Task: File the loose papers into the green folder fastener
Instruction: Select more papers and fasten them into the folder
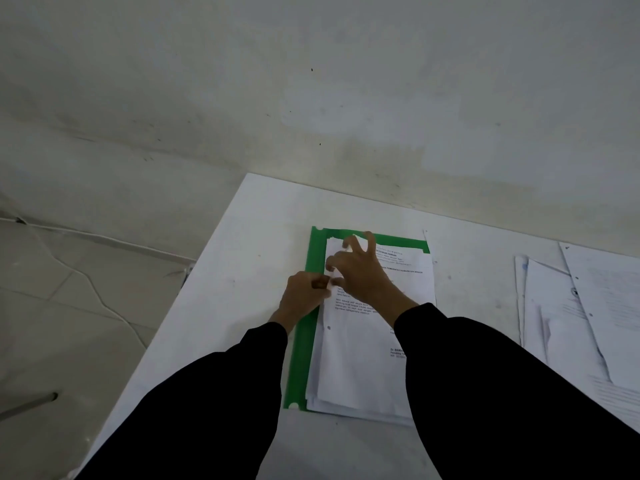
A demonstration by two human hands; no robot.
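Note:
A green folder (302, 344) lies open on the white table (242, 271), with a stack of printed, hole-punched papers (363, 358) on it. My left hand (304, 299) sits at the stack's left margin, fingers curled, pinching something small at the upper punch hole; what it pinches is hidden. My right hand (360, 271) reaches over the top sheet, thumb and forefinger meeting at the same spot, the other fingers spread upward. The fastener itself is covered by my hands. A lower punch hole (328, 328) shows on the top sheet.
More loose papers (581, 306) lie fanned out on the table's right side. The table's left edge drops to a tiled floor with a thin white cable (104, 237). A pale wall stands behind the table.

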